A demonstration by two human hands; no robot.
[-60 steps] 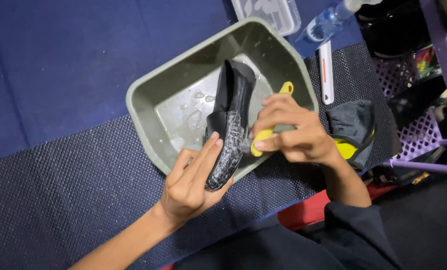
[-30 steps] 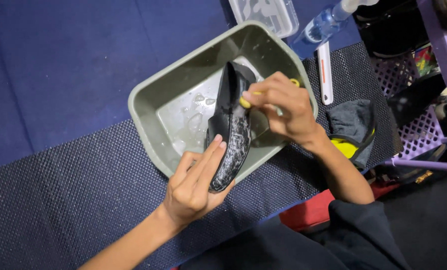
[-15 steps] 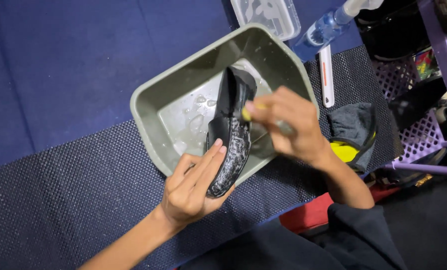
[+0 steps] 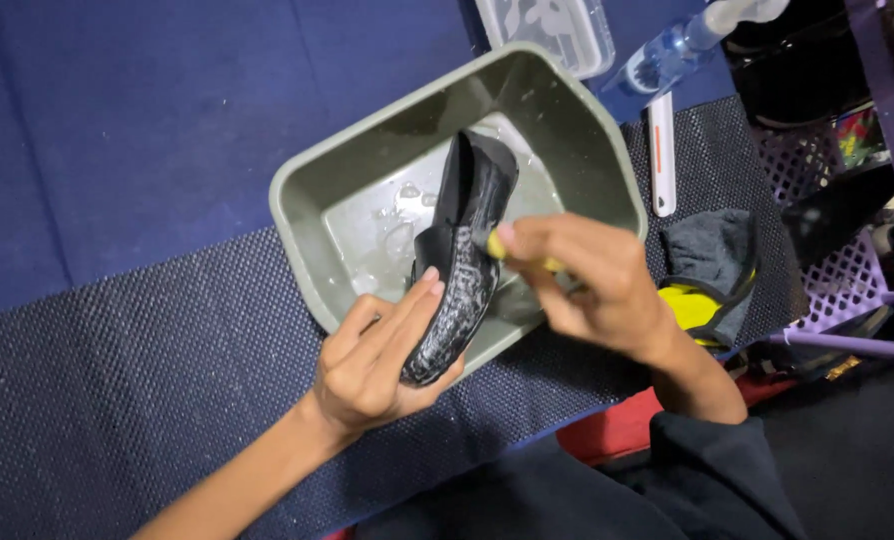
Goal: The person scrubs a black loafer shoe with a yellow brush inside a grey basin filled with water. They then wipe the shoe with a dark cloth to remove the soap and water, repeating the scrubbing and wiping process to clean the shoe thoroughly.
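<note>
A black shoe (image 4: 464, 250), wet and soapy, is held tilted over a grey-green plastic basin (image 4: 367, 170). My left hand (image 4: 377, 360) grips the shoe's lower end from below, at the basin's near rim. My right hand (image 4: 587, 280) is closed around a yellow brush (image 4: 494, 244) whose tip shows at my fingers and presses against the shoe's side. A little soapy water lies on the basin's floor.
The basin sits on a dark textured mat (image 4: 117, 380) over a blue floor. Behind it are a clear lidded box (image 4: 547, 30), a spray bottle (image 4: 677, 45) and a white tool (image 4: 661, 150). A grey and yellow cloth (image 4: 712, 270) and purple baskets (image 4: 847, 260) are on the right.
My right hand with the yellow brush has moved back and forth along the shoe's side, up towards its far end and back to the middle. My left hand has kept its hold.
</note>
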